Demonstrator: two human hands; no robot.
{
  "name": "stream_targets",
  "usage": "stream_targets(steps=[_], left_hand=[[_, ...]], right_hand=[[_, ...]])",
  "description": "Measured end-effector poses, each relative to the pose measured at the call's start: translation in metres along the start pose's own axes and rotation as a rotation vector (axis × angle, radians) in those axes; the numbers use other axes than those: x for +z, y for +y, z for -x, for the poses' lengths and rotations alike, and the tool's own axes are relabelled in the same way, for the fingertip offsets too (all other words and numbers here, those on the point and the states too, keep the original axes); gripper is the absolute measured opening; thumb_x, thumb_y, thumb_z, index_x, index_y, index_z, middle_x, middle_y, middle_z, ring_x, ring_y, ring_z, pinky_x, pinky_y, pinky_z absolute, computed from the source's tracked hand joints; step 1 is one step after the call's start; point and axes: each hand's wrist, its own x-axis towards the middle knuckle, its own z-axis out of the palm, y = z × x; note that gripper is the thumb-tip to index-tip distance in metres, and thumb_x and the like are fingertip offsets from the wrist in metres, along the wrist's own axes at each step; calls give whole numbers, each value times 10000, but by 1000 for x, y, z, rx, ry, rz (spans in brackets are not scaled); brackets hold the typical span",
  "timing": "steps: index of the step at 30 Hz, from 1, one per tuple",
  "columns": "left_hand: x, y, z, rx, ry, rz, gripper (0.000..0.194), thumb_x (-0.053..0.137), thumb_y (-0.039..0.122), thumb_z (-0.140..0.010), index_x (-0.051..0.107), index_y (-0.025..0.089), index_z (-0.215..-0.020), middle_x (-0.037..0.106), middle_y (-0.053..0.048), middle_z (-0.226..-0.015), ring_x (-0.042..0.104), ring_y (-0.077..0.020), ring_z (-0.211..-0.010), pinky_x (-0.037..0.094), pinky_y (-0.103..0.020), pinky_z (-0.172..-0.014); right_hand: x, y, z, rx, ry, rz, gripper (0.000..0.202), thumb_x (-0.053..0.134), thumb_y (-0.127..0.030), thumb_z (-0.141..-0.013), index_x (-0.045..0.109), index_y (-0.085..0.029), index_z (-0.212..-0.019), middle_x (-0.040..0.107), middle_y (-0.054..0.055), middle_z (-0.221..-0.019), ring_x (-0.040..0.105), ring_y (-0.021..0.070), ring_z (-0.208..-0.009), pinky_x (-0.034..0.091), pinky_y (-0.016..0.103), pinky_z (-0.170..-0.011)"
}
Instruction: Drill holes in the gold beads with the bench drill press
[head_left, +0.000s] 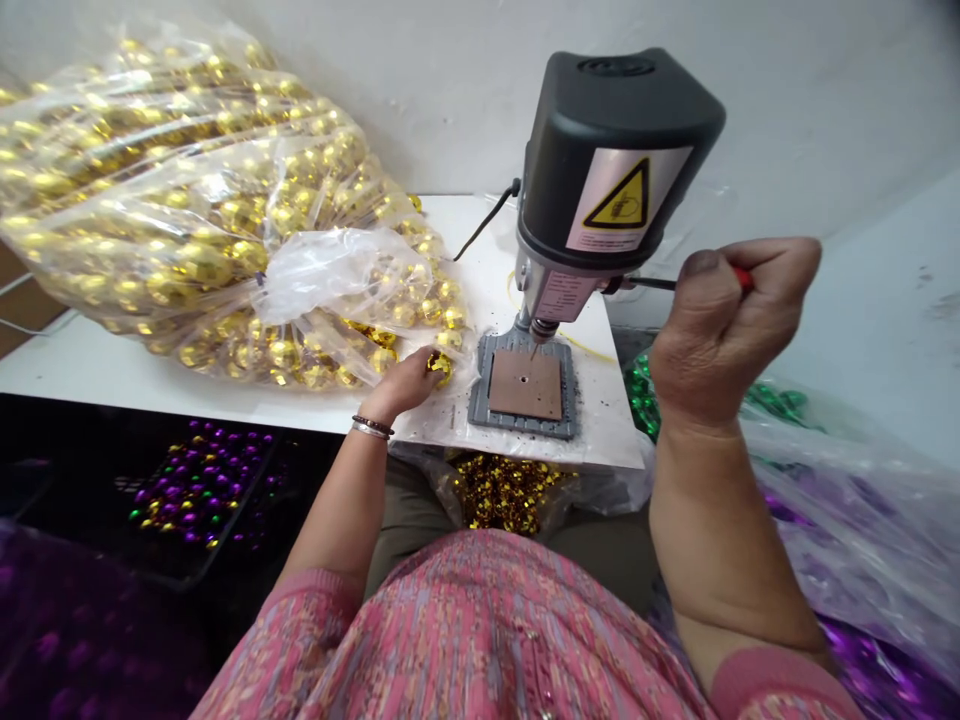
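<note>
My left hand (409,385) pinches a shiny gold faceted ball (439,368) at the mouth of a big clear plastic bag (337,268) full of gold balls. Fingers of my right hand (720,330) are wrapped round the red-tipped feed lever (651,284) of a small bench drill press (622,160). Its bit points down over a brown square plate (525,385) with a small hole in it. That plate lies on the grey slotted base (480,405), with dark crumbs scattered around, and no ball sits on it.
A bag of small gold pieces (514,495) rests at my lap under the table edge (592,458). Purple, green and gold balls fill a dark crate (199,490) at lower left. Bags of green balls (641,395) and purple ones (892,660) stand right. A black cable (487,222) runs behind the drill.
</note>
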Motion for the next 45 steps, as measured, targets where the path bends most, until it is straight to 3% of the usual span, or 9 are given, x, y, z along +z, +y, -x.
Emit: stream_targets(steps=[6,11,13,17,21,24,27,34,45], left_hand=[[24,-7,3,118,84,103,451,676,218,-865,640,174,-1313,666,-143,-1298,633,-284,-1208,502,-417,-1083],[38,-2,7,-29,258,123,558,800,195,-743,638,165,-1276,554,-194,-1346,599,-351,-1237,490,-501,-1114],[34,2,13,16,282,220,555,792,183,-732,620,169,-1259,582,-177,-1286,602,-341,-1220,486,-507,-1111],[26,16,27,235,114,717,592,795,277,-744,520,226,-1265,663,-74,-1116,670,-233,-1014,552,-399,-933],[33,35,26,130,-189,1406,493,715,430,-827,475,257,-1222,686,2,-919,654,-143,-707,476,-254,-613],[43,45,19,10,-275,1645,490,748,492,-806,543,226,-1162,687,-8,-878,611,-118,-629,410,-224,-535],[48,50,16,-68,-316,1634,512,760,530,-807,593,214,-1173,704,-37,-936,609,-114,-663,422,-226,-550],[47,58,13,-42,-309,1387,614,831,480,-740,611,216,-1249,718,-69,-1075,669,-131,-786,527,-263,-682],[47,82,-9,43,-134,886,516,760,393,-825,651,164,-1274,719,-53,-895,617,-116,-643,496,-241,-572]], right_hand=[[1,1,1,16,-4,-50,398,457,-528,-1010,476,-160,-862,443,-19,-772,436,38,-706,412,239,-683],[1,1,3,21,8,-71,413,462,-552,-1009,478,-161,-876,423,-22,-762,405,44,-699,390,222,-659],[1,0,4,15,8,-53,424,454,-560,-1010,488,-161,-870,435,-21,-753,406,43,-688,393,220,-649],[1,0,2,4,-6,-25,422,426,-552,-1016,491,-170,-852,441,-25,-732,400,41,-659,392,218,-636],[2,0,-11,49,-32,-21,357,460,-482,-1006,447,-179,-818,390,-37,-706,346,36,-646,349,207,-635],[7,-3,-31,117,-96,-33,303,470,-381,-1003,375,-190,-788,335,-45,-712,300,32,-665,319,202,-684],[17,-10,-55,261,-157,21,331,507,-247,-991,298,-203,-738,284,-55,-689,239,44,-672,280,226,-721],[40,-19,-92,518,-211,109,432,490,-103,-997,233,-199,-664,186,-63,-632,157,56,-665,201,266,-716],[42,-11,-92,523,-222,8,398,477,-155,-1014,240,-197,-697,188,-79,-647,167,44,-679,177,231,-724]])
